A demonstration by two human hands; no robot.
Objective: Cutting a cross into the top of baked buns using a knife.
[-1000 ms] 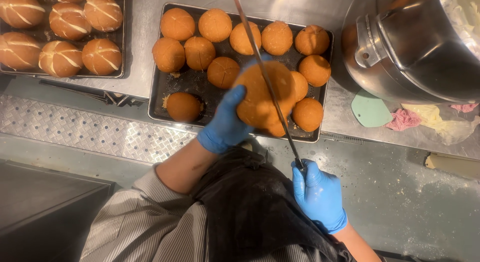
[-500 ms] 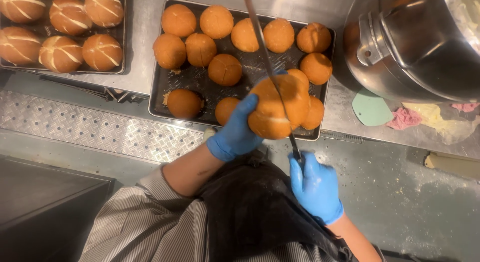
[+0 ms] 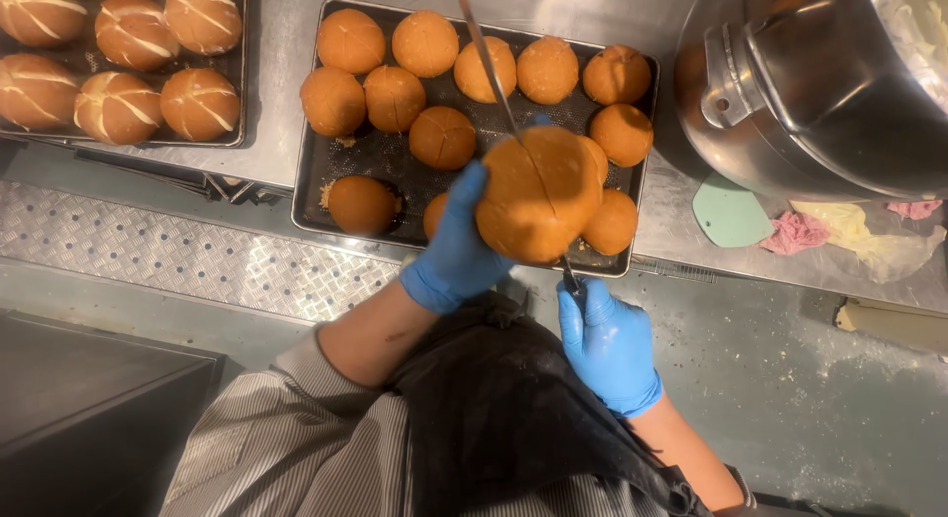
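Note:
My left hand (image 3: 456,242), in a blue glove, holds a round golden bun (image 3: 538,193) up over the near edge of a dark baking tray (image 3: 314,191). My right hand (image 3: 607,344), also gloved in blue, grips the handle of a long thin knife (image 3: 486,61). The blade runs across the held bun and points away over the tray. Several more buns (image 3: 441,137) lie on the tray; some are scored on top.
A second tray (image 3: 237,132) at the far left holds several buns with white cuts (image 3: 197,102). A large steel mixing bowl (image 3: 820,82) stands at the right. A green scraper (image 3: 729,211) and crumpled cloths (image 3: 795,233) lie beside it. Below runs a checker-plate ledge (image 3: 148,250).
My left hand has lifted the bun nearer to me and turned it. The knife has slid along with it, and my right hand has shifted slightly toward me.

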